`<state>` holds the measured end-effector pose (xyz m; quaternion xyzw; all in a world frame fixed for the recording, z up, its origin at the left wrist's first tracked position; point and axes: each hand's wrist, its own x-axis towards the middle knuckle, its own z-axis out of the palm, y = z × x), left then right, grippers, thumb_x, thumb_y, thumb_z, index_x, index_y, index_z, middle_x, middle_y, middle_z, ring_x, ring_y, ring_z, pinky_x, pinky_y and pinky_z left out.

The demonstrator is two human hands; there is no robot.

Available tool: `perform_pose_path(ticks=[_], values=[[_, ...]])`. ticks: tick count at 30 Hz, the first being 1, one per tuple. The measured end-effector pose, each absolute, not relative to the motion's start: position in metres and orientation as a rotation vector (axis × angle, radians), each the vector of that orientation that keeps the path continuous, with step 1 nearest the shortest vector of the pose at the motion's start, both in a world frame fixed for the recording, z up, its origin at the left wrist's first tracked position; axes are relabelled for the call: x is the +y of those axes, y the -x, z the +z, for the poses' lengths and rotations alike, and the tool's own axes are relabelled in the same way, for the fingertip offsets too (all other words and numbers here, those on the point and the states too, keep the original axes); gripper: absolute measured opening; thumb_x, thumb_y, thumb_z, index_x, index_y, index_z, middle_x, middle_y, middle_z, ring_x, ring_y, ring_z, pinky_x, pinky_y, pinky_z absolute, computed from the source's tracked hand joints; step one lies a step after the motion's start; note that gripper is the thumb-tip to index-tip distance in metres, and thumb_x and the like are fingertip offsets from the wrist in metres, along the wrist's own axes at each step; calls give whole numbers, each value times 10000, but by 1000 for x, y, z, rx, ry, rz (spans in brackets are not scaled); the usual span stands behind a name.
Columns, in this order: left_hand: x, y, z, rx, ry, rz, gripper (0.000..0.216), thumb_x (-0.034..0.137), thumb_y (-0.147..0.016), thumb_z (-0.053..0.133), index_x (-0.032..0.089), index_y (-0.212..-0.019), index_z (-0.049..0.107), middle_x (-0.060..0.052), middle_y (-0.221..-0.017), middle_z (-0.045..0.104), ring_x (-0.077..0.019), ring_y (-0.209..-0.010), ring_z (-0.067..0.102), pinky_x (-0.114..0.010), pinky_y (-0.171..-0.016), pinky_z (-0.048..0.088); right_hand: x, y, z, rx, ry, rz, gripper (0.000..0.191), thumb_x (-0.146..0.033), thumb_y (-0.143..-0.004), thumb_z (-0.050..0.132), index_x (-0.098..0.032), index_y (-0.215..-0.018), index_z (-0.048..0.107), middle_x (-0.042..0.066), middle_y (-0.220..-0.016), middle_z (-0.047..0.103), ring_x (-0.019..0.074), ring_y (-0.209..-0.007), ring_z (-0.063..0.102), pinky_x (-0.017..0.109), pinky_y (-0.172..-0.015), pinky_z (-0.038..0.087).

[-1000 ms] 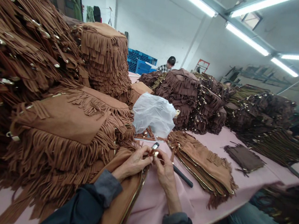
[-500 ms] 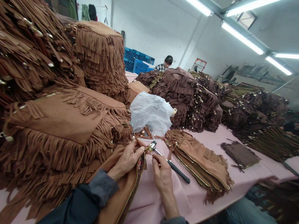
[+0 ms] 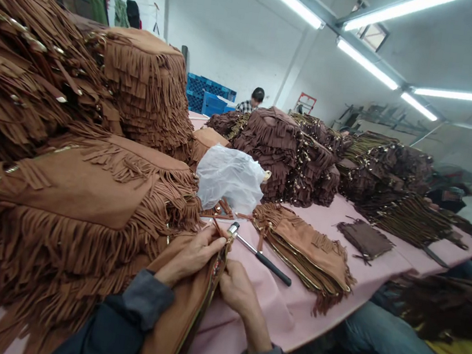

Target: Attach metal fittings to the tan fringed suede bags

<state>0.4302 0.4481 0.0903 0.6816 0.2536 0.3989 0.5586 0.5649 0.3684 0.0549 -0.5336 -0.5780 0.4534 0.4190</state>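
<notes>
A tan suede bag (image 3: 175,321) with a long zipped edge lies before me, slanting toward my body. My left hand (image 3: 195,256) pinches its far end, where a thin brown strap sticks up beside the fingers. At the zipper edge, a little nearer to me, my right hand (image 3: 240,289) is closed with curled fingers against the bag; the fingertips are partly hidden. Just beyond both hands a hammer (image 3: 273,267) rests on the pink-covered table, its metal head close to the bag's end and its black handle pointing right.
Fringed tan bags (image 3: 72,183) are heaped at left, with a tall stack (image 3: 143,88) behind. A clear plastic bag (image 3: 230,177) sits mid-table. Flat tan bags (image 3: 309,246) and a dark brown piece (image 3: 363,239) lie right, below dark fringed piles (image 3: 269,146). Other people work nearby.
My right hand has moved from beside the hammer head down and left to the bag's zipper edge. My left hand still grips the bag's end. The view has shifted slightly right.
</notes>
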Motion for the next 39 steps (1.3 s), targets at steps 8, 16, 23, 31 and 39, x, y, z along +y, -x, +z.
perform_pose_path(ticks=[8,16,23,31,39], values=[[452,-449,59,553,-1862,824,223,351,-931,532,173,-982,657,-51,-965,664,-189,-906,594,-305,-870,488,371,-608,44,-1084,1488,761,464,-444,-881,517,-178,-1258,565,32,-825,651,156,-637,596,228,-519,464],[457,-448,53,657,-1874,933,175,299,-885,602,175,-971,691,-61,-971,701,-202,-927,636,-307,-884,491,409,-611,36,-1067,1487,963,325,-428,-804,553,-161,-983,604,-36,-581,533,147,-483,495,231,-455,396],[455,-450,50,772,-2130,878,155,180,-807,600,201,-922,703,-39,-938,713,-197,-887,639,-287,-842,473,409,-613,33,-1451,1988,340,207,-238,-890,523,-209,-951,718,62,-937,701,205,-889,636,275,-797,427],[451,-452,58,951,-2339,834,57,244,-816,621,208,-814,665,-44,-864,683,-209,-847,595,-289,-755,425,399,-630,49,-1635,2162,-243,245,-247,-975,502,-221,-1171,647,100,-1105,614,233,-1031,549,299,-851,395],[450,-454,53,1033,-2342,829,181,372,-878,589,213,-808,641,-47,-840,665,-210,-828,584,-293,-736,405,389,-658,60,-1806,2303,-256,212,-266,-1015,442,-179,-1016,635,103,-991,638,213,-909,588,275,-742,398]])
